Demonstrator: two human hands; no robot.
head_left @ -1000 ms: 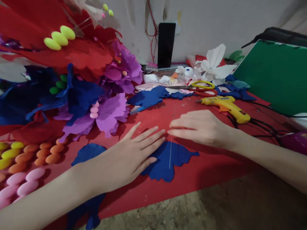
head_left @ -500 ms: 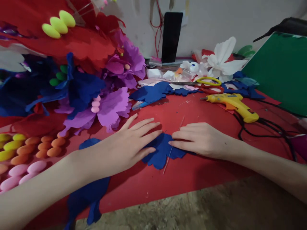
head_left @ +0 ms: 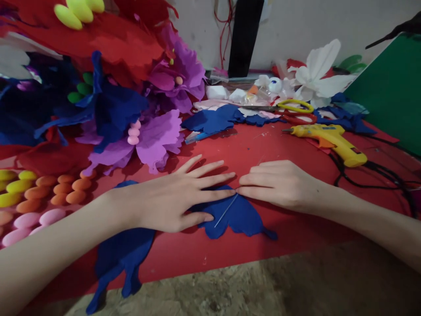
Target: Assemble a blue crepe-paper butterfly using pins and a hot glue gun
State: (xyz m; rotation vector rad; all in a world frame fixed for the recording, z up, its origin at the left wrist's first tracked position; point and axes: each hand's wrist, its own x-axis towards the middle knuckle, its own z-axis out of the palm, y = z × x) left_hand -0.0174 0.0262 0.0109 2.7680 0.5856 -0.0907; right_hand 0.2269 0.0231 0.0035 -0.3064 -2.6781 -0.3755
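Right hand pinches a thin stick over a deep-blue cutout

In the head view, the cutout lies flat on the red surface, near its front edge and between the two hands. It is thin and matte, one even shade of blue, with a scalloped lower edge and a narrow tail at its right end. Its upper left part is hidden beneath the left hand, whose grip is spread, palm down, with the fingers fanned apart toward the right.

The right hand's grip is pressed together, thumb and fingertips closed on the stick. That stick is slim, straight and whitish; it slants across the cutout, its lower end just beside the left thumb, and a faint length shows beyond the right fingers.

Under the left forearm lies a second blue piece, partly covered, with narrow lobes reaching past the surface's front edge. A yellow glue gun rests beyond the right hand, near yellow-handled scissors. Purple petals spread beyond the left hand, and orange ovals lie to its left.
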